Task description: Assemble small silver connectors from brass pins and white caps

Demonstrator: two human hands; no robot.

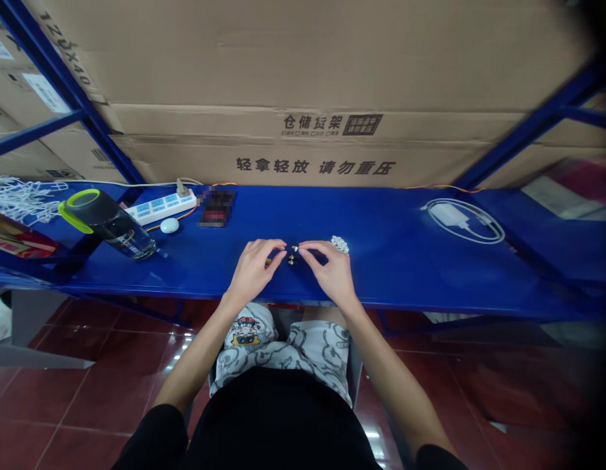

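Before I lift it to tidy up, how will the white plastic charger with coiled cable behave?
The thin white cable will probably flop loose from its loop. The white plastic charger looks rigid and likely swings on it.

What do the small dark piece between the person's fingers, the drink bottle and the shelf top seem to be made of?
The small dark piece is too small to tell; a bright glint hints at metal. The drink bottle looks like glossy clear plastic or glass. The shelf top looks like painted steel: a smooth blue coat with soft shine.
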